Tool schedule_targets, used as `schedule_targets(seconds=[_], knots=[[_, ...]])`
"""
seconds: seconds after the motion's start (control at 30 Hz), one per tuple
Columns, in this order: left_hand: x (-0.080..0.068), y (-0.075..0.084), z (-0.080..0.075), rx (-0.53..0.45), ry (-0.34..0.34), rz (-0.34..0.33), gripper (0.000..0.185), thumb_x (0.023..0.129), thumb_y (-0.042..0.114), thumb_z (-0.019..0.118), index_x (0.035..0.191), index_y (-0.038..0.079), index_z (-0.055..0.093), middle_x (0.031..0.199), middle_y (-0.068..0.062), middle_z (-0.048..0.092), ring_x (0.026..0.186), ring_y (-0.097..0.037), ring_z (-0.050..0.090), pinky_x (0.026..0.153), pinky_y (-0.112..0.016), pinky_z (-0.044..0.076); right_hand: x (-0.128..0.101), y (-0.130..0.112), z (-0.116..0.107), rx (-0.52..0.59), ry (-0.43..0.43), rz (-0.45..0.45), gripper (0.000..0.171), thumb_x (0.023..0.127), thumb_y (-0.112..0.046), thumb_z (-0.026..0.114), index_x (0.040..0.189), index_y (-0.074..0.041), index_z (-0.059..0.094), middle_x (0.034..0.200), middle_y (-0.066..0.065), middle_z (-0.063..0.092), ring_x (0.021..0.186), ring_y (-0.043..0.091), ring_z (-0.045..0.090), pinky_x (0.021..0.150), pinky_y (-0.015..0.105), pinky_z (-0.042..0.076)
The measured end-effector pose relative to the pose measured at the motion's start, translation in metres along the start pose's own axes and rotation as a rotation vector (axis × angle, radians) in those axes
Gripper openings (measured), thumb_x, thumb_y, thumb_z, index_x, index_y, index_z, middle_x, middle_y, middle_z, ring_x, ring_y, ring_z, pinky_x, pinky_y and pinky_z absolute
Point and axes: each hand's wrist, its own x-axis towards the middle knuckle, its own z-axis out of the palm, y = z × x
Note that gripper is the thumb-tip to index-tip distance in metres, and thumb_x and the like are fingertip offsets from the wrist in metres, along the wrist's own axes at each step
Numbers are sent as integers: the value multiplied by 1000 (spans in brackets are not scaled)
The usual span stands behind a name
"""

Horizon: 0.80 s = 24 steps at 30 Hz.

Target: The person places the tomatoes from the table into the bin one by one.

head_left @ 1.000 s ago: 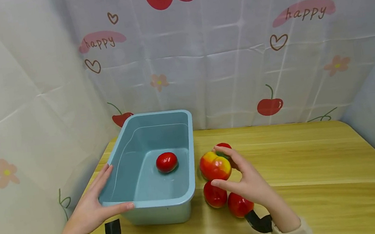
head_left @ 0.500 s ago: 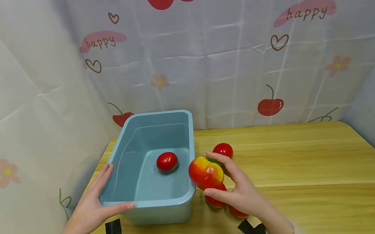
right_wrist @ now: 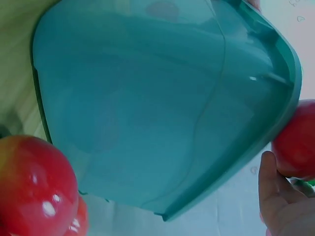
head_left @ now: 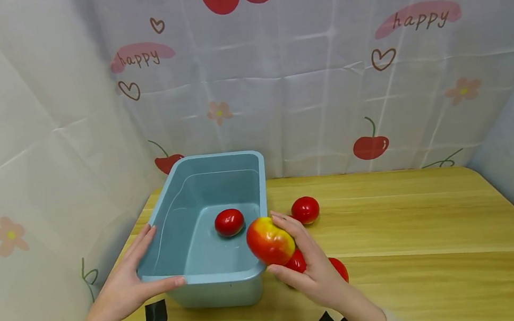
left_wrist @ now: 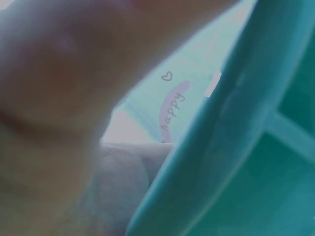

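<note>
My right hand holds a red-and-yellow peach between thumb and fingers. In the head view the peach covers part of the blue bin's right rim, near its front corner. The right wrist view shows the peach close against the rim; whether they touch, I cannot tell. My left hand rests on the bin at its front left corner, thumb along the front rim and straight fingers at the left rim. One glossy red fruit lies on the bin's floor.
On the wooden table, right of the bin, lie a red fruit farther back and two nearer ones, partly hidden by my right hand. A printed cloth hangs behind the table, and another cloth stands along the left.
My right hand has lifted the peach and carried it left to the bin's right rim, uncovering the red fruit farther back. My left hand and the bin have stayed in place.
</note>
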Motion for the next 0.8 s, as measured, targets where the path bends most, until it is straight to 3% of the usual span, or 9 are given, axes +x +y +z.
schedule_targets(seconds=[0.2, 0.63, 0.8], knots=[[0, 0, 0, -7, 3, 9, 104, 71, 35, 82, 151, 17, 18, 157, -4, 8, 130, -40, 23, 91, -57, 37, 0, 2, 7, 0, -26, -16, 75, 85, -8, 69, 146, -17, 27, 146, 6, 31, 130, 22, 33, 95, 40, 45], [2, 1, 2, -5, 0, 8, 104, 71, 35, 82, 151, 16, 18, 157, -4, 9, 129, -40, 25, 90, -58, 39, 7, 5, 12, -5, -41, 59, 75, 87, -18, 68, 146, -25, 22, 141, -2, 38, 124, 18, 41, 93, 40, 46], [3, 2, 2, -14, -3, 1, 104, 72, 34, 82, 151, 15, 18, 157, -4, 8, 128, -40, 25, 90, -59, 39, 10, 8, 13, -29, -58, 12, 75, 88, -17, 67, 147, -22, 21, 144, 0, 37, 124, 18, 43, 95, 37, 45]])
